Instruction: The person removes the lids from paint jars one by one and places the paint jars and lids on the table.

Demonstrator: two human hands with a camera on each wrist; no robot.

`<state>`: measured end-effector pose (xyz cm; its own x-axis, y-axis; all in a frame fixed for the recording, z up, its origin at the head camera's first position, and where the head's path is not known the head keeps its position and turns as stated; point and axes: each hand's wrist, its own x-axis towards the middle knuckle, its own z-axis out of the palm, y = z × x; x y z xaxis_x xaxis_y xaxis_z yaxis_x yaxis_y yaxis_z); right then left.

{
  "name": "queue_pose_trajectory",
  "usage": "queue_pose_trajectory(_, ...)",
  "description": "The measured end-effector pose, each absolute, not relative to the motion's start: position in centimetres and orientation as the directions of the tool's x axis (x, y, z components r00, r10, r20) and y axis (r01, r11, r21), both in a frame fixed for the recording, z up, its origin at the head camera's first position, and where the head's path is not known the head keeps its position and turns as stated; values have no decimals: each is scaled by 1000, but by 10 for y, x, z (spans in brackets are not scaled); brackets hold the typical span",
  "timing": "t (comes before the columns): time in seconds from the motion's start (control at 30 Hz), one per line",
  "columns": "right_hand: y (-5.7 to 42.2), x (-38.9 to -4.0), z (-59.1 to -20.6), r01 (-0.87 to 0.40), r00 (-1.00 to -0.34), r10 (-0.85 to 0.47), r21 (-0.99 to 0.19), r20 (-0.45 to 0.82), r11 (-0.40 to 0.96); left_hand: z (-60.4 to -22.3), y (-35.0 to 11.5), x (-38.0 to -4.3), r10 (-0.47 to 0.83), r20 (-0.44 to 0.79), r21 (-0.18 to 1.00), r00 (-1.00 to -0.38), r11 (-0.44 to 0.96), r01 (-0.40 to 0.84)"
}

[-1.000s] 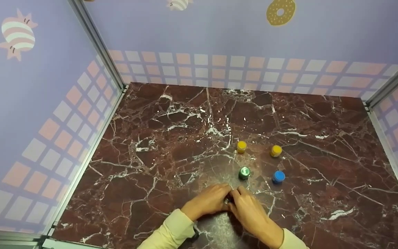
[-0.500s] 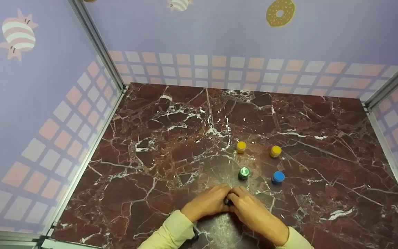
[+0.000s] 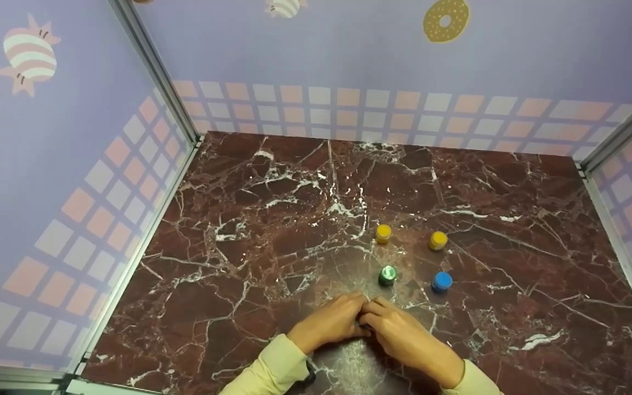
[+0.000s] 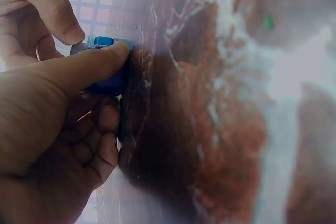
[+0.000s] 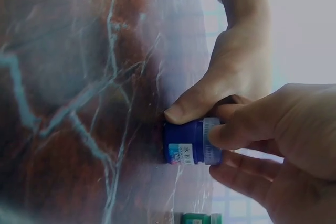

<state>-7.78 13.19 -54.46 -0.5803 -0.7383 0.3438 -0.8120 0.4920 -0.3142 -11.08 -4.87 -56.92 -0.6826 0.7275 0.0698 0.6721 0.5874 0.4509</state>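
Between my two hands is a small dark blue paint jar (image 5: 181, 141) with a printed label and a ridged, clear-looking lid (image 5: 212, 153). My left hand (image 3: 333, 319) grips the jar's body, its thumb (image 4: 89, 69) laid along the side. From the other side, my right hand (image 3: 398, 332) pinches the lid between thumb and fingers. The jar is held low, close to the tabletop, and the hands hide most of it in the head view. Just beyond them stands a green jar (image 3: 387, 275).
A blue jar (image 3: 441, 282) stands right of the green one. Behind are two yellow-lidded jars, a left one (image 3: 383, 234) and a right one (image 3: 438, 240). Patterned panels (image 3: 316, 49) wall in the dark red marbled table (image 3: 228, 307) at the back and both sides.
My right hand and wrist have turned and shifted slightly to the right, its fingers re-placed at the jar's lid. The left hand has stayed nearly still, and the other jars have not moved.
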Motion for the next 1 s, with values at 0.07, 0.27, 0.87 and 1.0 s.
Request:
queue_pose_trajectory(0.07, 133, -79, -546, -821, -567, -746, -310, 350, 479, -569, -49, -111, 726, 69, 450, -685, 590, 670)
queue_pose_trajectory(0.27, 136, -81, -550, -841, -536, -762, -309, 363, 444, -569, -48, -111, 722, 54, 440, -690, 603, 666)
queue_pose_trajectory(0.87, 135, -82, -535, -438, -893, -214, -650, 397, 621, -571, -48, -112, 730, 39, 435, -682, 602, 669)
queue_pose_trajectory(1.0, 130, -79, -532, -399, -914, -233, -637, 331, 660, -570, -49, -114, 727, 26, 429, -686, 612, 664)
